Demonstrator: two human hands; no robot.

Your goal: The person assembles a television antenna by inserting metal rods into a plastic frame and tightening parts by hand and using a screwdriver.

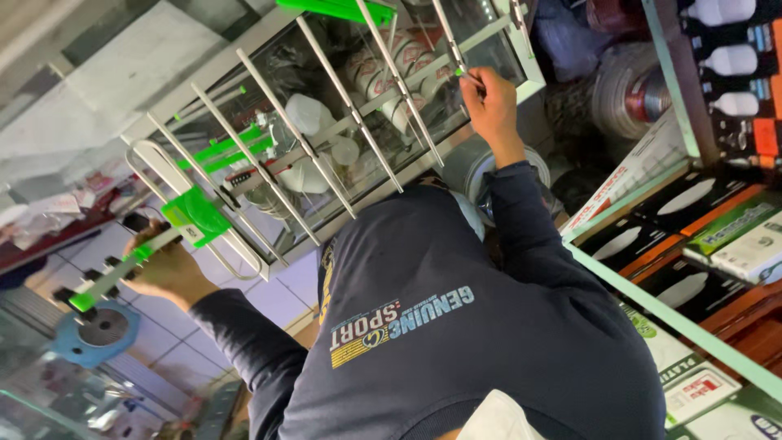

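Both hands on a silver metal rod antenna with green plastic fittings (326,122), held above a glass display case (505,41).

Left hand (167,269) is closed around the antenna's boom near the green bracket (195,216). Right hand (489,98) pinches the green-tipped end of one thin cross rod (452,49), fingers curled shut. Boxed goods on shelves (733,236) stand to the right.

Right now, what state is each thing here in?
Antenna: assembled, rods sticking out, held tilted across the view.
Left hand: closed on the antenna's boom end.
Right hand: pinching a rod's green tip.
Boxes: closed, lying on shelves.
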